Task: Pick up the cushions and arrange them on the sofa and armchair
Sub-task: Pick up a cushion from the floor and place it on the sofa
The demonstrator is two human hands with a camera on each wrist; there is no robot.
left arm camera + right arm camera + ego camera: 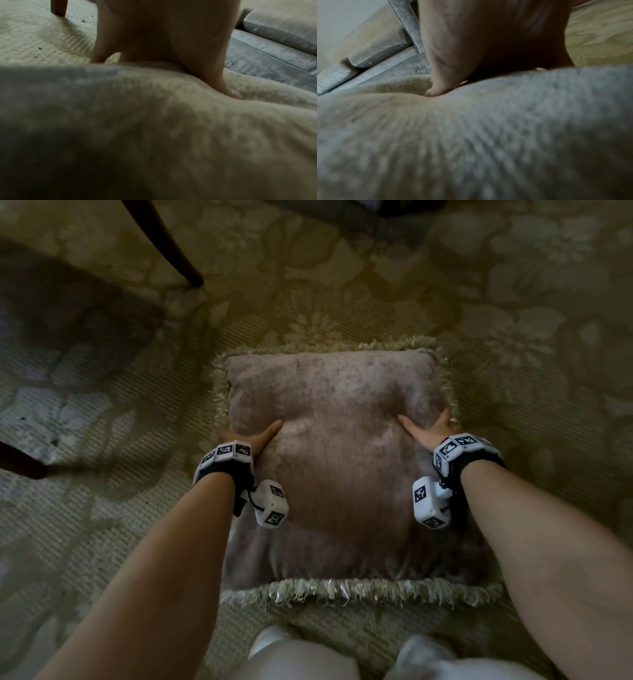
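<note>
From the head view, a pinkish-mauve cushion (pixel 334 460) with a pale fringe lies flat on the floral carpet (pixel 513 302), just ahead of the person's knees. The left hand (pixel 255 436) grips its left edge, thumb laid on top and the fingers tucked out of sight round the side; the right hand (pixel 428 429) grips the right edge the same way, thumb on top, fingers wrapped over the fringe. Both wrists wear bands with black-and-white markers. A dark chair leg (pixel 168 244) stands on the carpet at upper left. In the left wrist view, the left hand (pixel 163 40) presses its thumb into the soft cushion (pixel 171 135), denting it, while the fingers go down behind the edge, so their spread cannot be told; a grey velvet sofa (pixel 274 54) lies beyond. In the right wrist view, the right hand (pixel 488 40) likewise digs its thumb into the cushion (pixel 471 135), fingers hidden, with the sofa (pixel 385 54) behind.
</note>
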